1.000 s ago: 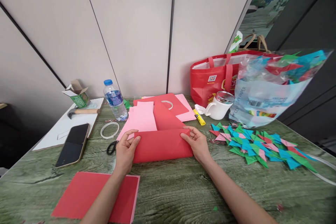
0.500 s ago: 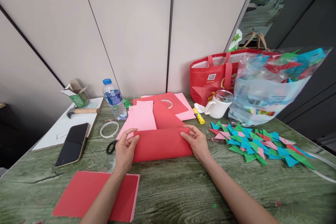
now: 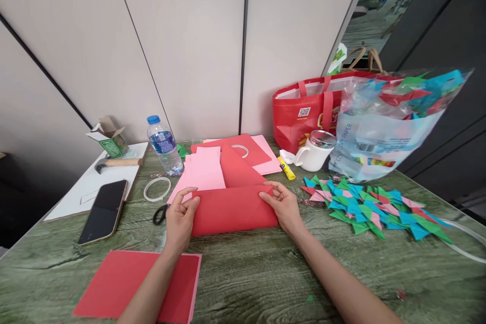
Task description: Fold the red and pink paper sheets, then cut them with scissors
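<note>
A sheet of red paper, folded over along its top edge, is held up in front of me between both hands. My left hand pinches its left end, thumb in front and fingers behind. At the upper right corner my right hand grips the same sheet in a like pinch. Behind it lie pink paper strips and more red paper. Black scissor handles show beside my left hand; the rest of the scissors is hidden. Under my left forearm rests a stack of red and pink sheets.
Folded paper pieces lie at right, before a plastic bag. A white mug, glue stick and red bag stand behind. At left are a water bottle, tape roll, phone and hammer.
Both hands keep their pinch on the red paper, which looks much the same. The whole view has shifted very slightly.
</note>
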`<state>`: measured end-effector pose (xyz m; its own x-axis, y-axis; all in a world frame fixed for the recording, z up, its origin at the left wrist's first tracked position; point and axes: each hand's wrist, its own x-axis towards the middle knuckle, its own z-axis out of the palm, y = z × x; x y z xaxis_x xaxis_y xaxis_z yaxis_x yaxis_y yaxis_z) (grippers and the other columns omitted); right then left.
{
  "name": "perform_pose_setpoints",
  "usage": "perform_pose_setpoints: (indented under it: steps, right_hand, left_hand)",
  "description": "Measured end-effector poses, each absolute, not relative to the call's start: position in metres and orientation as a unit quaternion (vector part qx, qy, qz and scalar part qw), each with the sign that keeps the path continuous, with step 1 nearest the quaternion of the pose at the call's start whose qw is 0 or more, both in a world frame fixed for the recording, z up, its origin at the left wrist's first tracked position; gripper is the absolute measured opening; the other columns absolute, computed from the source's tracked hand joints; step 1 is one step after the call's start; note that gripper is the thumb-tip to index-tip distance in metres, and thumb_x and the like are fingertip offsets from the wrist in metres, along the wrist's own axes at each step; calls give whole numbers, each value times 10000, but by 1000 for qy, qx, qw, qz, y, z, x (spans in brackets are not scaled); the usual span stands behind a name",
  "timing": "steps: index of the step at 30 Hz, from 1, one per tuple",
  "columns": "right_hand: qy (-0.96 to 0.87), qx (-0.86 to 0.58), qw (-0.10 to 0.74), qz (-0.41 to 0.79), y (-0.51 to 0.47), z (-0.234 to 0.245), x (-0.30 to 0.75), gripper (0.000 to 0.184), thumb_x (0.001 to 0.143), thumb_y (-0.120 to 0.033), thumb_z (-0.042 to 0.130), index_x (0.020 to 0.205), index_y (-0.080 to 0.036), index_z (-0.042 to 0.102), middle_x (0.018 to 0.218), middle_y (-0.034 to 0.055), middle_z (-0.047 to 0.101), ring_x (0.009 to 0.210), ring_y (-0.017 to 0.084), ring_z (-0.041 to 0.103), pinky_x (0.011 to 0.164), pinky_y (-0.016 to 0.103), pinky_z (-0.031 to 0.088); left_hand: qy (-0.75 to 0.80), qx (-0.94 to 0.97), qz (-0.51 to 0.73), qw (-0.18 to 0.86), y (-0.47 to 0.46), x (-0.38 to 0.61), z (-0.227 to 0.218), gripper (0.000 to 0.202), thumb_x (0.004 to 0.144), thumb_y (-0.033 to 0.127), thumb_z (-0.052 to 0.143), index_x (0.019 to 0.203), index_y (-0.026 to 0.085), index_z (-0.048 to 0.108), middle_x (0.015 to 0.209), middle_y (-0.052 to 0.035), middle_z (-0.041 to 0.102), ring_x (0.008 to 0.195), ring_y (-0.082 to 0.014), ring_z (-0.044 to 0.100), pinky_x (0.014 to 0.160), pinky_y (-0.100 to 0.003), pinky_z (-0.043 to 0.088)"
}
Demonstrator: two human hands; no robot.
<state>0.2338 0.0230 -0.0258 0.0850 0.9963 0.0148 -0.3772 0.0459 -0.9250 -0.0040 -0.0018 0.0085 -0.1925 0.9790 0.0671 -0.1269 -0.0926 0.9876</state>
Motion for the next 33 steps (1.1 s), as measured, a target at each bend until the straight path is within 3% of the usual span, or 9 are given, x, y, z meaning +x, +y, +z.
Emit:
perform_pose_setpoints:
  steps: [18, 33]
  right_hand:
    - [-372, -410, 623, 553, 23, -22, 235, 389, 544, -336, 786, 867, -217, 606, 794, 21, 713, 692, 187, 652, 620, 296, 516]
    - [-359, -422, 625, 550, 24, -24, 237, 336, 551, -352, 782, 819, -205, 644, 713, 15, 709, 624, 168, 634, 589, 278, 506]
  left_hand:
    - [483, 433, 607, 460, -1, -4, 9, 373, 674, 381, 668, 954, 202, 500, 450, 76, 541, 362, -90, 474, 385, -164, 347]
    - [485, 430, 609, 457, 0, -5, 7, 355, 671, 383, 673, 941, 216, 514, 466, 68, 560, 379, -102, 495, 393, -174, 362]
